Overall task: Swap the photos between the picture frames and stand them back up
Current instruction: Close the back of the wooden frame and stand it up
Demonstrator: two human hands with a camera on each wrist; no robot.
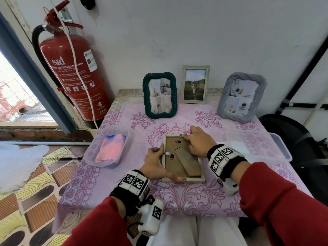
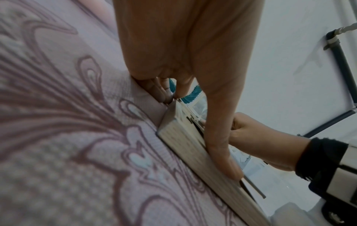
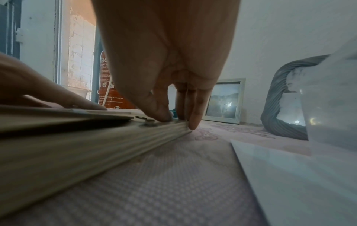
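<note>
Nearest, a pale wooden frame (image 1: pixel 183 158) lies face down on the pink-patterned counter (image 1: pixel 195 197), its brown backing and folded stand upward. The left hand (image 1: pixel 156 166) grips its left edge, thumb along the near rail, fingers (image 2: pixel 160 90) curled at a metal tab. The right hand (image 1: pixel 198 141) pinches the far right corner, fingers (image 3: pixel 195 110) pressed together. Beyond stand a green frame (image 1: pixel 160 95), a cat photo frame (image 1: pixel 194 84) and a grey frame (image 1: pixel 241 97).
</note>
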